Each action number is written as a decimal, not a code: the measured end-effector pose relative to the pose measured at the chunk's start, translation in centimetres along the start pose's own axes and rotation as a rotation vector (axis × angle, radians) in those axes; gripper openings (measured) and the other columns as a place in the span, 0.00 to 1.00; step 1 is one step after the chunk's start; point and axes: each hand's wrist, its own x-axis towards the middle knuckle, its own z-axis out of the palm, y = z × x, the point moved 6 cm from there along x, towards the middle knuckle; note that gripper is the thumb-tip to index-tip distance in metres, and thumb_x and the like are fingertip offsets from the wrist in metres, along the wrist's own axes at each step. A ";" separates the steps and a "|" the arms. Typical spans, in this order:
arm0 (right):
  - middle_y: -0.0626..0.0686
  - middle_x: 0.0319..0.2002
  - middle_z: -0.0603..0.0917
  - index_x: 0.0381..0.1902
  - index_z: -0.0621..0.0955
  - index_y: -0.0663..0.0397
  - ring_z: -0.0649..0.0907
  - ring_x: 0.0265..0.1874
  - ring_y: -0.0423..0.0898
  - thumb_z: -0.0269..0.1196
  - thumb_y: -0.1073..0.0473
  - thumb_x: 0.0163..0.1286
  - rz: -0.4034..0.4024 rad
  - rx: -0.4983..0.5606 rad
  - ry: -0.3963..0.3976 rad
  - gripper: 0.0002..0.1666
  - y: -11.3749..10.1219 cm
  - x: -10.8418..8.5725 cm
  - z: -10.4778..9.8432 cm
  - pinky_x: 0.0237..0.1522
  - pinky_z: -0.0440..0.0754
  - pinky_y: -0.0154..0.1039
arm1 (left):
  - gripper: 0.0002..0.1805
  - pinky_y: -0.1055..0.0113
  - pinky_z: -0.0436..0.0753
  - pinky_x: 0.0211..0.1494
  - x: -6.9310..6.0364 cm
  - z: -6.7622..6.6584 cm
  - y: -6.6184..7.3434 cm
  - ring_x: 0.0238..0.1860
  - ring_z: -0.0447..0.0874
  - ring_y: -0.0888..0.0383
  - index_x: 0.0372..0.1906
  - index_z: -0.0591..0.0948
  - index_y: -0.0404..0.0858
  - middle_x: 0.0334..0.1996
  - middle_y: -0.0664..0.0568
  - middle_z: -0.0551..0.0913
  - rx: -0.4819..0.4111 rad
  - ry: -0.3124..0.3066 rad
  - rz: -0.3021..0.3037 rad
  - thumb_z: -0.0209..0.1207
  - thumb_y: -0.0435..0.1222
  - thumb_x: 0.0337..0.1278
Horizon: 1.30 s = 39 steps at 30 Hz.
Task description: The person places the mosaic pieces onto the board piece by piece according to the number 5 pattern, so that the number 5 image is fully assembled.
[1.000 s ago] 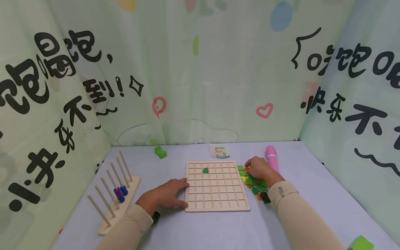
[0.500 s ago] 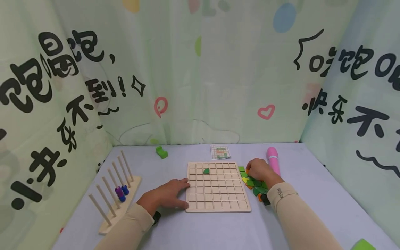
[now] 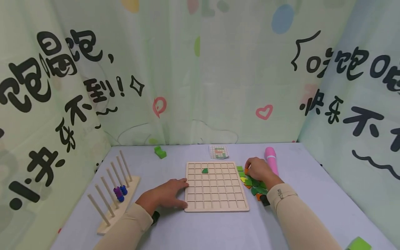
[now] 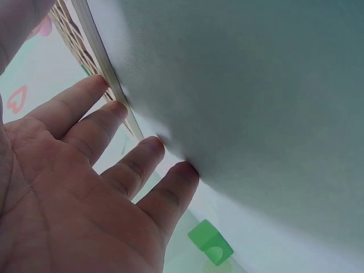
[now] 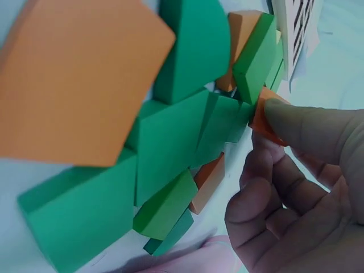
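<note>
In the head view, a wooden grid board (image 3: 215,195) lies at the middle of the table, with one green tile (image 3: 205,171) in its upper part. My left hand (image 3: 166,195) touches the board's left edge, fingers extended; the left wrist view shows some fingertips (image 4: 116,108) against the edge. To the right of the board is a heap of green, orange, yellow and black tiles (image 5: 170,148). Over the heap's far end, my right hand (image 3: 258,168) pinches a small orange tile (image 5: 265,118) between thumb and fingers, close beside a green tile (image 5: 254,60).
A wooden rack (image 3: 125,205) with upright pegs and a few blue and purple beads stands left. A patterned grid card (image 3: 218,151) lies behind the board. A pink cylinder (image 3: 271,159) is behind my right hand. Green blocks lie at the back left (image 3: 160,152) and front right (image 3: 359,244).
The head view shifts slightly. Both hands keep nearly the same places, the left at the board's edge and the right at the heap.
</note>
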 end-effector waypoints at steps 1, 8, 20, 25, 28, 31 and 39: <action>0.57 0.37 0.84 0.41 0.83 0.59 0.79 0.35 0.52 0.67 0.64 0.68 0.000 0.005 -0.001 0.06 0.0 0.0 0.0 0.37 0.79 0.41 | 0.42 0.47 0.65 0.80 0.0 0.0 0.0 0.80 0.59 0.44 0.75 0.72 0.41 0.81 0.49 0.62 0.000 0.001 -0.003 0.73 0.48 0.58; 0.60 0.43 0.85 0.47 0.84 0.64 0.80 0.40 0.53 0.67 0.63 0.68 0.015 0.056 0.031 0.12 -0.3 -0.1 -0.3 0.45 0.82 0.46 | 0.42 0.49 0.65 0.80 0.0 -0.1 0.1 0.80 0.60 0.46 0.74 0.72 0.41 0.81 0.51 0.63 0.003 0.006 -0.010 0.74 0.48 0.57; 0.57 0.40 0.84 0.45 0.84 0.63 0.80 0.38 0.50 0.66 0.64 0.70 -0.064 0.265 0.038 0.09 -3.6 -0.2 0.4 0.42 0.82 0.44 | 0.41 0.47 0.67 0.79 -0.2 -0.2 0.4 0.80 0.61 0.45 0.74 0.73 0.41 0.80 0.50 0.64 -0.016 0.010 -0.023 0.75 0.47 0.56; 0.56 0.37 0.84 0.43 0.84 0.62 0.79 0.35 0.49 0.67 0.65 0.70 -0.098 0.370 -0.003 0.07 -5.8 0.1 1.4 0.36 0.80 0.39 | 0.41 0.47 0.67 0.79 -0.2 -0.3 0.3 0.80 0.61 0.45 0.74 0.73 0.41 0.81 0.50 0.63 -0.022 0.012 -0.020 0.75 0.47 0.56; 0.54 0.36 0.84 0.41 0.84 0.61 0.78 0.32 0.49 0.67 0.65 0.70 -0.136 0.411 -0.042 0.05 -7.3 0.1 2.2 0.33 0.77 0.38 | 0.41 0.47 0.66 0.79 -0.3 -0.3 0.2 0.80 0.60 0.45 0.74 0.73 0.40 0.81 0.49 0.63 -0.039 0.010 -0.005 0.74 0.46 0.56; 0.54 0.36 0.84 0.41 0.84 0.60 0.78 0.31 0.49 0.66 0.66 0.71 -0.169 0.438 -0.081 0.03 -8.6 0.2 3.0 0.31 0.77 0.39 | 0.41 0.47 0.66 0.79 -0.3 -0.3 0.3 0.80 0.60 0.45 0.74 0.73 0.40 0.81 0.48 0.63 -0.058 0.004 0.009 0.74 0.46 0.57; 0.52 0.36 0.84 0.40 0.84 0.60 0.79 0.32 0.46 0.65 0.67 0.70 -0.212 0.402 -0.120 0.03 -11.7 0.2 4.6 0.35 0.78 0.38 | 0.41 0.48 0.66 0.79 -0.3 -0.3 0.3 0.80 0.60 0.45 0.74 0.73 0.40 0.81 0.48 0.63 -0.050 -0.001 0.004 0.74 0.47 0.57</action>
